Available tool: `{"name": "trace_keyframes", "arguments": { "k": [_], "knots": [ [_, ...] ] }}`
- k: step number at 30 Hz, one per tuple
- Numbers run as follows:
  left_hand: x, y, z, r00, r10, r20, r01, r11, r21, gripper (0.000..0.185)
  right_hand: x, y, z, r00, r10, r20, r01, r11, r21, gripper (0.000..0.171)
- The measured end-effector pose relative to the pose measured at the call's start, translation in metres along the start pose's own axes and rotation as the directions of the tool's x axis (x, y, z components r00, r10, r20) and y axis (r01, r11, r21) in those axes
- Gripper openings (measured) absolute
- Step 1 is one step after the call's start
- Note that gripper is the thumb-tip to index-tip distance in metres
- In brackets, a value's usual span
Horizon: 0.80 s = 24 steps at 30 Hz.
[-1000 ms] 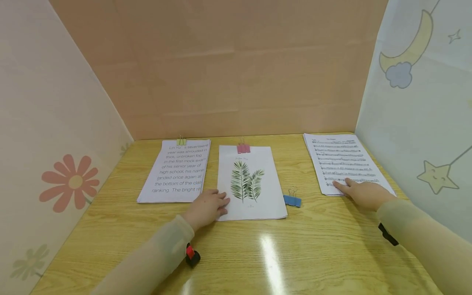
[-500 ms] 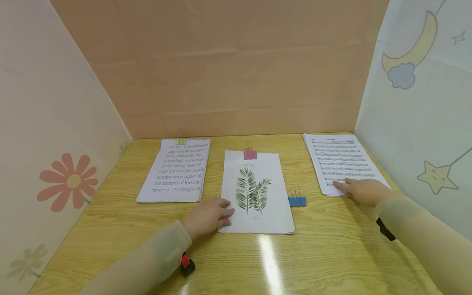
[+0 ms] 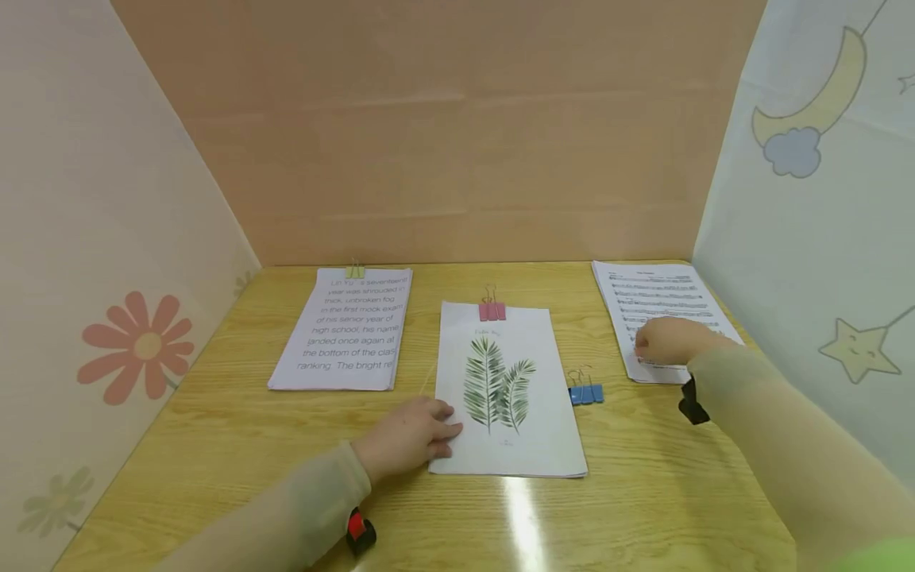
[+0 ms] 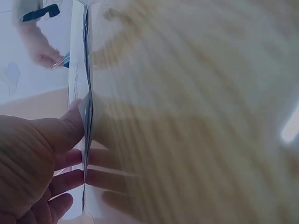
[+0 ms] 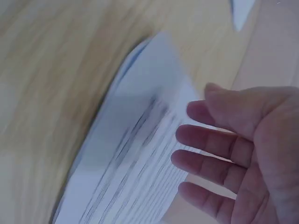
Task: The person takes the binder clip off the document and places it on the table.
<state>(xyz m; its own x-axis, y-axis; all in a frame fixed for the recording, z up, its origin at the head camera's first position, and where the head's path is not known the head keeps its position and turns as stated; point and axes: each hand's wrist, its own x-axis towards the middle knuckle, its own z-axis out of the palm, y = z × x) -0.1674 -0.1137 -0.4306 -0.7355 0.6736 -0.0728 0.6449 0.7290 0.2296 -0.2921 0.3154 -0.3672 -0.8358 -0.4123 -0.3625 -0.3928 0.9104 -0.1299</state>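
left hand pinching paper edge, tabletop around

In the head view, the score at right is partly covered by the right hand and the leaf caption at lower centre is too small to read, while the score is blurred and cut off at bottom in the right wrist view.

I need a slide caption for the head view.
Left hand touching a white paper stack printed with green leaves; right hand over white sheet music.
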Motion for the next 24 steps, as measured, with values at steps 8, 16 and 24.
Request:
{"name": "trace_keyframes", "arguments": {
  "k": [8,16,24],
  "knots": [
    [-0.004,0.005,-0.001,1.0,-0.009,0.013,0.009,1.0,0.001,0.042,0.044,-0.044,-0.006,0.991,-0.084,-0.1,0.098,0.985,0.141,0.037],
    [-0.009,0.007,0.001,0.999,0.04,-0.003,-0.04,0.998,0.056,0.042,0.081,-0.078,0.001,0.989,-0.107,-0.099,0.12,0.984,0.134,0.058],
    [-0.017,0.013,0.002,0.996,0.09,-0.014,-0.089,0.993,0.076,0.042,0.109,-0.094,0.009,0.998,-0.037,-0.043,0.041,0.995,0.093,0.074]
  ]
}}
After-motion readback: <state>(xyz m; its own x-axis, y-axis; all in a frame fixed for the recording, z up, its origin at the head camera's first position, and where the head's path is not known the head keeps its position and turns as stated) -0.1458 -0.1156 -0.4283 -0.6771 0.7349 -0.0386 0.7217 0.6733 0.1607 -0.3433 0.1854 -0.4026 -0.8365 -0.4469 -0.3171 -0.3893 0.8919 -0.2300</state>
